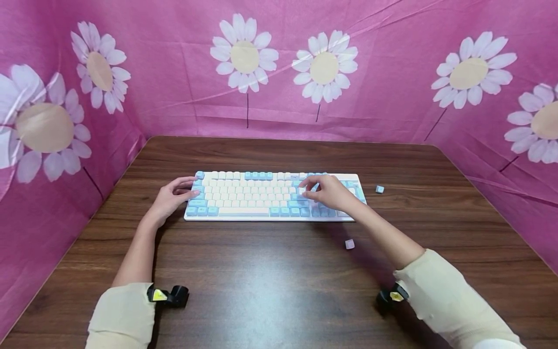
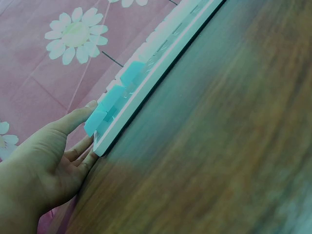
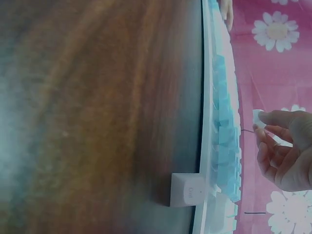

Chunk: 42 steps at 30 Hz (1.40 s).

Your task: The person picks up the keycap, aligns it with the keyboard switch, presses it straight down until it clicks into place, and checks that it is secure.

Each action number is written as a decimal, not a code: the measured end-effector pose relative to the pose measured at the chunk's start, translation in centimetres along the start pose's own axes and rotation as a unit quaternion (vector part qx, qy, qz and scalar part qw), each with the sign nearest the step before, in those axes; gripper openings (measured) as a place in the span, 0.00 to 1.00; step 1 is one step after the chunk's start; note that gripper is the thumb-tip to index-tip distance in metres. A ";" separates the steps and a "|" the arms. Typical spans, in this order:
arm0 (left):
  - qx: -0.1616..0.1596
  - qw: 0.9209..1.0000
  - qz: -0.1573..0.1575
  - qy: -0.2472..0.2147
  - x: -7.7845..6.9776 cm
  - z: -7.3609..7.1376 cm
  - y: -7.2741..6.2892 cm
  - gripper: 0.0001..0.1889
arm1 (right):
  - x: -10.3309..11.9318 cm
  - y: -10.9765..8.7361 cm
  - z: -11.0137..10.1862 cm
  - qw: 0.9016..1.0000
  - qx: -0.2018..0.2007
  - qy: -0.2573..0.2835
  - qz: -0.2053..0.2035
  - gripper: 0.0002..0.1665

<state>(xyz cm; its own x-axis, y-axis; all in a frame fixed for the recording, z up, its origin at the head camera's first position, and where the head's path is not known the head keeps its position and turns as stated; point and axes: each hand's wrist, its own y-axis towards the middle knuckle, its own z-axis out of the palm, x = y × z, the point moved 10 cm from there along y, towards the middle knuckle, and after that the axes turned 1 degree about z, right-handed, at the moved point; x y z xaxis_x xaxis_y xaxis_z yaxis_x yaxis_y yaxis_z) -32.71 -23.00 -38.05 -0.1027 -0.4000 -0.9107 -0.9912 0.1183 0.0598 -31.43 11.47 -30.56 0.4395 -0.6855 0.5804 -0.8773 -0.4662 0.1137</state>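
Observation:
A white and light-blue keyboard (image 1: 244,212) lies across the table. At its left end, my left hand (image 1: 167,201) holds the edge, with the thumb over the blue keys and other fingers along the side in the left wrist view. My right hand (image 1: 327,191) is over the right part of the keys. Between its thumb and fingertips it pinches a small white keycap (image 3: 258,118), seen raised above the key tops in the right wrist view.
One loose pale keycap (image 1: 349,244) lies in front of the keyboard, below the right forearm. Another, a blue keycap (image 1: 379,189), sits right of the keyboard. The brown wooden table (image 1: 261,281) is bordered by a pink flowered cloth (image 1: 174,72).

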 end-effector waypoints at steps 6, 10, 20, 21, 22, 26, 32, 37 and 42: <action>0.000 1.000 0.000 -0.002 0.0 0.0 0.0 0.29 | -0.8 0.9 -0.3 1.000 -0.011 0.011 0.021 0.12; 0.000 1.000 0.000 -0.003 0.0 0.0 0.0 0.29 | -1.3 1.3 -0.6 0.999 -0.023 0.011 0.027 0.13; 0.000 1.000 -0.003 -0.002 0.2 0.0 0.0 0.29 | -2.3 2.4 -1.1 0.998 -0.040 0.014 0.038 0.11; 0.000 1.000 -0.003 -0.002 0.2 0.0 0.0 0.29 | -2.4 2.6 -1.1 0.998 -0.040 0.013 0.039 0.11; 0.000 1.000 -0.003 -0.001 0.2 0.0 0.0 0.29 | -2.5 2.7 -1.1 0.998 -0.041 0.014 0.040 0.10; 0.000 1.000 -0.001 -0.003 0.1 0.0 0.0 0.29 | -2.7 3.2 -1.3 0.998 -0.045 0.009 0.042 0.10; 0.001 1.000 0.003 -0.005 0.0 0.0 0.0 0.29 | -2.5 4.1 -1.1 0.999 -0.042 0.000 0.032 0.10; 0.001 1.000 0.000 -0.005 0.1 0.0 0.0 0.29 | -2.5 4.8 -0.8 0.999 -0.040 -0.011 0.025 0.10; 0.002 1.000 -0.002 -0.006 0.1 0.0 0.0 0.29 | -2.8 5.2 -0.8 0.998 -0.045 -0.032 0.034 0.11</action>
<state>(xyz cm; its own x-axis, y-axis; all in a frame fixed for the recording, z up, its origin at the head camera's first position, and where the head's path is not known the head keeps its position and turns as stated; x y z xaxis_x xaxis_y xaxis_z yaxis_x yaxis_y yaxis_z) -32.77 -23.05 -38.13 -0.0972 -0.3894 -0.9159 -0.9913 0.1195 0.0544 -37.40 11.36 -30.94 0.3867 -0.7500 0.5367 -0.9184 -0.3663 0.1498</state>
